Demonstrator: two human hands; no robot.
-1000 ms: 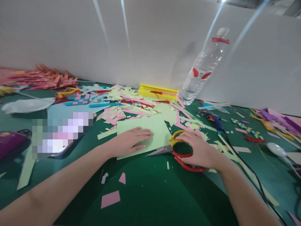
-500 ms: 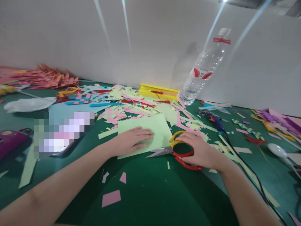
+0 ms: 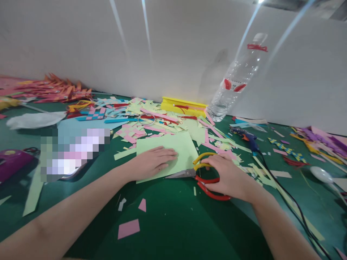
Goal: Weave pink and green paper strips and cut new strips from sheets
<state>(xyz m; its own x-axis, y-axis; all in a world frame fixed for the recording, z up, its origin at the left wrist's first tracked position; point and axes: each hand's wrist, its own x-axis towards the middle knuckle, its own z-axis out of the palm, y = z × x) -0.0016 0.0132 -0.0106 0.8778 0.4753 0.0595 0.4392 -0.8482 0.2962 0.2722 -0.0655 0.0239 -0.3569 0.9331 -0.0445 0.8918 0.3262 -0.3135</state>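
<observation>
A light green sheet of paper [image 3: 183, 151] lies on the green tabletop, and my left hand [image 3: 155, 161] rests flat on it with the fingers stretched out. My right hand [image 3: 226, 173] grips a pair of scissors [image 3: 199, 172] by the handles, one yellow and one red. Their blades look closed and point left along the sheet's near edge, close to my left hand. Some of my right fingers are hidden behind the handles. Nearer to me lie small pink paper scraps [image 3: 129, 229].
Paper strips and offcuts [image 3: 135, 131] cover the table behind the sheet. A clear bottle [image 3: 233, 81] leans against the wall beside a yellow folded piece [image 3: 183, 106]. On the right, a glue gun [image 3: 248, 139] trails a black cable. A blurred-out device [image 3: 78, 155] lies left.
The scissors have shifted slightly left and their blades have come together. My right hand has moved a little with them. My left hand stays on the sheet.
</observation>
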